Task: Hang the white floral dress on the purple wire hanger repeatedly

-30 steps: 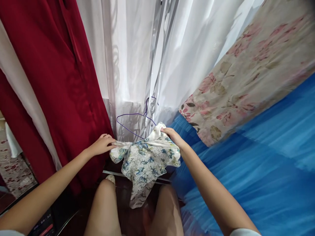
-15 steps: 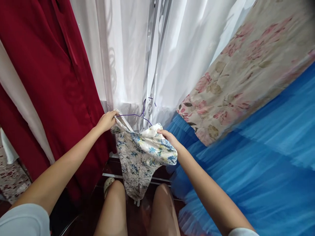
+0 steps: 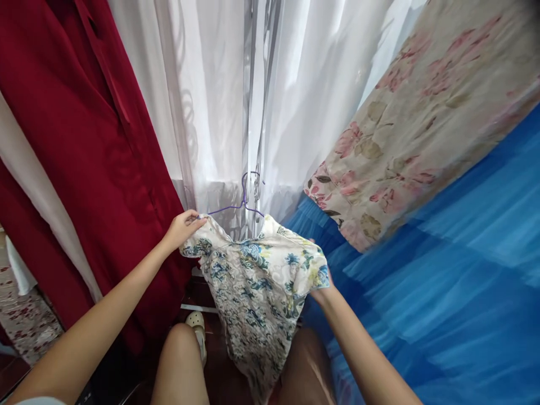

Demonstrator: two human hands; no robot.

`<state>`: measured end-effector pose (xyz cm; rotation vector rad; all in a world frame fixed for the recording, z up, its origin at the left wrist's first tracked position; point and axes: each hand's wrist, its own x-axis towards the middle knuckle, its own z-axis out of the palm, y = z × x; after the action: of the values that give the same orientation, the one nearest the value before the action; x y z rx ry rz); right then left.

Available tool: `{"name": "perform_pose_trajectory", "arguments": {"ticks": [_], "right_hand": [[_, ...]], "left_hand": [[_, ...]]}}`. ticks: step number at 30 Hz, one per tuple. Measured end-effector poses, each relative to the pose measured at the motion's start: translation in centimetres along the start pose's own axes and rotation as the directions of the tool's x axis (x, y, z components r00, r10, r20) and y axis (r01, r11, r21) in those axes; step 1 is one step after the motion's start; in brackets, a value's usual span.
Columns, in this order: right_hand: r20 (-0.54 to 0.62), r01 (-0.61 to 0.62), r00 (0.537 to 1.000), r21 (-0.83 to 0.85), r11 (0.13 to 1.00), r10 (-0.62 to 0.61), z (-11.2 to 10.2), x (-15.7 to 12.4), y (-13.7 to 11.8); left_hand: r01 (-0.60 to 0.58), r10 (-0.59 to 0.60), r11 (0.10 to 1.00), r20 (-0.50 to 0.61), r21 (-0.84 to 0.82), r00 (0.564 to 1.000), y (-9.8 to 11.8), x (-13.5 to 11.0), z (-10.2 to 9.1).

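Note:
A small white garment with a blue flower print [image 3: 257, 287] hangs on a thin purple wire hanger [image 3: 242, 203] in front of my knees. My left hand [image 3: 182, 228] pinches the garment's left shoulder at the hanger's end. My right hand [image 3: 324, 288] is mostly hidden under the garment's right sleeve; only the wrist and a little of the palm show, so its fingers cannot be seen. The hanger's hook points up against the white curtain.
A white sheer curtain [image 3: 211, 101] hangs straight ahead, with a dark red cloth [image 3: 84, 140] at the left. At the right lie a pink-flowered fabric [image 3: 422, 118] and a blue tulle fabric [image 3: 442, 270]. A pale shoe [image 3: 197, 323] rests on the dark floor.
The garment has been spread over the hanger and now hangs flat. My right hand moved from its top edge to under the right sleeve. My left hand stays at the left shoulder.

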<state>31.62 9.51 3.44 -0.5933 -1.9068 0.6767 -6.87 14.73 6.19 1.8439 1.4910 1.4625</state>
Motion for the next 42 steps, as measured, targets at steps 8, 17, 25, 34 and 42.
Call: {"name": "perform_pose_trajectory", "arguments": {"ticks": [8,17,25,34,42], "right_hand": [[-0.349,-0.284,0.762,0.578,0.765,0.546,-2.3,-1.9,-2.4],[0.083,-0.216,0.976,0.310,0.926,0.200,3.2,2.0,-9.4],[0.359,-0.026,0.930,-0.137,0.990,0.074,3.9,-2.0,-8.2],[0.208,0.098,0.978,-0.480,0.872,0.004,4.4,-1.0,-4.1],[0.082,-0.157,0.979,-0.271,0.950,0.185,1.0,-3.6,-2.8]], "left_hand": [[-0.169,0.236,0.924,-0.164,0.343,0.958,5.2,-2.7,-0.1],[-0.134,0.128,0.991,-0.316,0.003,0.940,5.7,-0.9,2.7],[0.029,-0.182,0.873,-0.270,-0.487,0.945,5.1,-4.2,5.4],[0.391,0.103,0.393,0.462,-0.832,0.881,12.3,-8.3,9.6],[0.465,0.125,0.247,0.504,-0.850,0.855,13.0,-7.9,8.7]]}}
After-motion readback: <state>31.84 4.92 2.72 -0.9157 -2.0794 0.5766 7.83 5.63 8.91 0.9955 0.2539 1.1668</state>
